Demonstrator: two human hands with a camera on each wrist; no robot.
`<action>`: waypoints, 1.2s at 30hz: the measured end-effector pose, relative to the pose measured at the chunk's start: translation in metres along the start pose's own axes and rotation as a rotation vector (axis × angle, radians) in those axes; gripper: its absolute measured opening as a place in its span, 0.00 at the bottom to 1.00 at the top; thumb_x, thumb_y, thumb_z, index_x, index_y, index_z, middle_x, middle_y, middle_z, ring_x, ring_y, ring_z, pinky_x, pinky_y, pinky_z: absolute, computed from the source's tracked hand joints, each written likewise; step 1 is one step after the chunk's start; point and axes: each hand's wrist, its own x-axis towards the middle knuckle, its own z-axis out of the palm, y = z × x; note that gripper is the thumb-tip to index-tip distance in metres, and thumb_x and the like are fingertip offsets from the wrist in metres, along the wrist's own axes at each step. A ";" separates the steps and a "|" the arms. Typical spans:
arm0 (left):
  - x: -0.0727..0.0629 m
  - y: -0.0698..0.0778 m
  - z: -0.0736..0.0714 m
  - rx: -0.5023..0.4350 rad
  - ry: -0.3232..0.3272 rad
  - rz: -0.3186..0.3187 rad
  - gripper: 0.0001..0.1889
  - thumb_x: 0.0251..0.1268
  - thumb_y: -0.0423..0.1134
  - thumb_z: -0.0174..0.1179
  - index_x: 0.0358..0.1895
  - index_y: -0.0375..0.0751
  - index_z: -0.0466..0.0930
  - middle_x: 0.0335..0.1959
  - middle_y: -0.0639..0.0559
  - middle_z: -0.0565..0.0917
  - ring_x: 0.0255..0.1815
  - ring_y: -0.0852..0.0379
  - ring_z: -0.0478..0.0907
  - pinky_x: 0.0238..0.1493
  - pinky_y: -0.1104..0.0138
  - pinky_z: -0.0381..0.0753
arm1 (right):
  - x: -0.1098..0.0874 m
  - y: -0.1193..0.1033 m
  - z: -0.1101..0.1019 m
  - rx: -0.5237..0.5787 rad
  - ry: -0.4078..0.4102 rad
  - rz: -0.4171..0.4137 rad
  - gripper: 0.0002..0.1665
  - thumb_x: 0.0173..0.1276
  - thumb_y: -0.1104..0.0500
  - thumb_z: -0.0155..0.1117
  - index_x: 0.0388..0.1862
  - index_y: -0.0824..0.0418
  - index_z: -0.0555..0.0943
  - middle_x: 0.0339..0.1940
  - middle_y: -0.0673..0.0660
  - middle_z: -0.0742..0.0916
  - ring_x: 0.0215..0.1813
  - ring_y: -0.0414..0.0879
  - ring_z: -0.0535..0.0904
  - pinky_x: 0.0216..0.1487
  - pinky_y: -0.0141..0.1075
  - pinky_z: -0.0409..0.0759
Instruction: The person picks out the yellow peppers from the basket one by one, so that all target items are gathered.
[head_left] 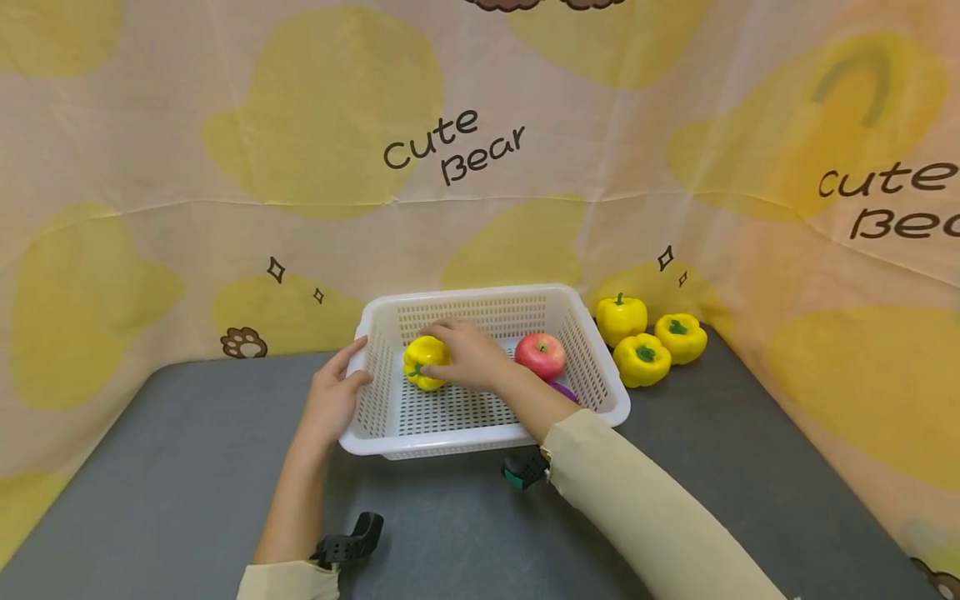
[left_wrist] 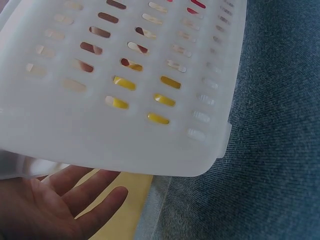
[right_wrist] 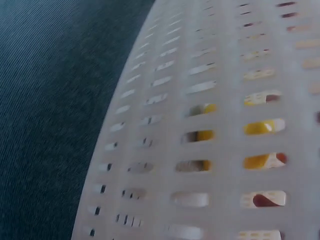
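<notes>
In the head view, a white perforated plastic basket (head_left: 442, 442) stands on the grey table. My left hand (head_left: 330, 404) rests at its left end, index finger and thumb on the rim. From the left wrist view, other fingers (left_wrist: 102, 212) extend loosely beside the rim. My right hand (head_left: 472, 358) reaches inside and grips a yellow bell pepper (head_left: 422, 358), thumb at the front and fingers round the far side. A red apple (head_left: 542, 354) lies in the right part of the basket. Beside it, a purple thing (head_left: 564, 390) is mostly hidden by my right forearm.
Three yellow bell peppers (head_left: 642, 360) stand close together just right of the basket. A patterned cloth (head_left: 480, 242) hangs behind the table (head_left: 187, 467) and along its right side. Each wrist wears a black strap mount (head_left: 348, 542).
</notes>
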 end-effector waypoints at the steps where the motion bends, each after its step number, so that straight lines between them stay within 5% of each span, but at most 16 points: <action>1: 0.000 0.000 0.000 0.002 0.001 0.001 0.32 0.75 0.35 0.45 0.80 0.53 0.57 0.79 0.38 0.63 0.64 0.36 0.78 0.54 0.52 0.86 | 0.000 0.001 0.002 -0.005 -0.013 -0.006 0.39 0.66 0.46 0.69 0.75 0.51 0.71 0.76 0.55 0.74 0.76 0.56 0.69 0.76 0.55 0.68; 10: -0.001 0.001 -0.001 0.022 0.004 -0.002 0.32 0.75 0.35 0.46 0.80 0.53 0.57 0.78 0.37 0.64 0.62 0.36 0.79 0.49 0.57 0.87 | -0.001 0.002 0.008 -0.015 -0.122 -0.024 0.45 0.64 0.51 0.72 0.78 0.43 0.66 0.81 0.49 0.67 0.82 0.52 0.60 0.79 0.54 0.62; 18: -0.001 0.001 0.001 0.004 0.008 -0.005 0.32 0.74 0.34 0.48 0.80 0.51 0.59 0.77 0.37 0.66 0.62 0.37 0.79 0.48 0.60 0.86 | -0.002 0.001 0.009 -0.032 -0.142 -0.006 0.46 0.61 0.57 0.74 0.78 0.43 0.66 0.78 0.52 0.71 0.77 0.53 0.67 0.76 0.55 0.68; 27: -0.001 0.001 0.001 -0.004 0.023 -0.004 0.32 0.73 0.34 0.48 0.80 0.51 0.59 0.76 0.36 0.68 0.60 0.37 0.80 0.46 0.62 0.86 | -0.003 0.002 0.006 -0.110 -0.115 -0.026 0.39 0.60 0.49 0.75 0.71 0.42 0.73 0.72 0.51 0.76 0.72 0.51 0.69 0.76 0.51 0.68; 36: -0.003 0.002 0.000 -0.010 0.017 -0.001 0.32 0.73 0.34 0.48 0.80 0.51 0.59 0.75 0.35 0.68 0.60 0.37 0.81 0.44 0.63 0.86 | -0.004 0.001 0.006 -0.052 -0.151 0.012 0.41 0.56 0.43 0.77 0.68 0.44 0.73 0.66 0.51 0.78 0.62 0.49 0.74 0.70 0.49 0.74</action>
